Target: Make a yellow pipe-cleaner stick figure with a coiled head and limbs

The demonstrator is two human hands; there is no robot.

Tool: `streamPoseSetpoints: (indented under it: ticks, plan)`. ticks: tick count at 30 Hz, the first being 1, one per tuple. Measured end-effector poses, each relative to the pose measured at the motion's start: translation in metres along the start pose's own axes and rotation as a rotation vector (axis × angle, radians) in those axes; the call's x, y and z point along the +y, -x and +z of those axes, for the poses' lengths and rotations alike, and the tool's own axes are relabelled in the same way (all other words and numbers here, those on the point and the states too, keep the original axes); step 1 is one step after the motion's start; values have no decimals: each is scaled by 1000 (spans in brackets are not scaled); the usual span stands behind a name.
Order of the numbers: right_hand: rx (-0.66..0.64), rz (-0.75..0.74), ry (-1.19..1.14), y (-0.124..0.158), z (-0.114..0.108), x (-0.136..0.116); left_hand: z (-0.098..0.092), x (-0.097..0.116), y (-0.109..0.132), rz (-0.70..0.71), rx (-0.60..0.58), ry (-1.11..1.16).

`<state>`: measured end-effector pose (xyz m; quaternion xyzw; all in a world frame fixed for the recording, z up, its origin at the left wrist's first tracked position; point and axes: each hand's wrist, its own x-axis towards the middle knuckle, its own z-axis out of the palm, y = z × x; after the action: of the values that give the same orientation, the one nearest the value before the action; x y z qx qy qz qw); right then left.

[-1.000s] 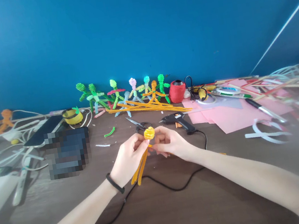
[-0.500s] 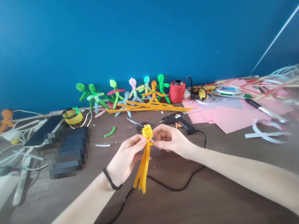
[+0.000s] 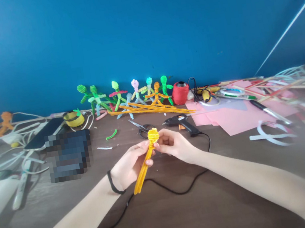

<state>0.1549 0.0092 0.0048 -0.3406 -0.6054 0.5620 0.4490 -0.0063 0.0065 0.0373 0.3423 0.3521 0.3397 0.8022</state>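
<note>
Both hands hold a bundle of orange-yellow pipe cleaners [image 3: 145, 161] above the brown table [image 3: 186, 216]. Its top is wound into a round coiled head [image 3: 152, 134], and the loose ends hang down to the lower left. My left hand [image 3: 128, 164], with a black band at the wrist, pinches the strands just under the coil. Fingers of my right hand [image 3: 173, 145] are closed on the same spot from the right side.
A black hot glue gun [image 3: 181, 121] with its cord and black scissors [image 3: 142, 128] lie just behind the hands. Several pipe-cleaner figures [image 3: 126, 93], loose orange pipe cleaners [image 3: 151, 109] and a red thread spool [image 3: 180, 92] stand by the blue wall. Pink paper [image 3: 228, 117] lies right, cables and a phone [image 3: 44, 133] left.
The bundle's loose ends have swung from hanging down to pointing lower left. Both hands stayed on the neck under the coil and shifted only slightly.
</note>
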Motion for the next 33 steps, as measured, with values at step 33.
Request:
streamPoseSetpoints:
  ticks: [33]
  plan:
    - [0, 15, 52, 2, 0, -5, -5, 1, -1, 51, 55, -116]
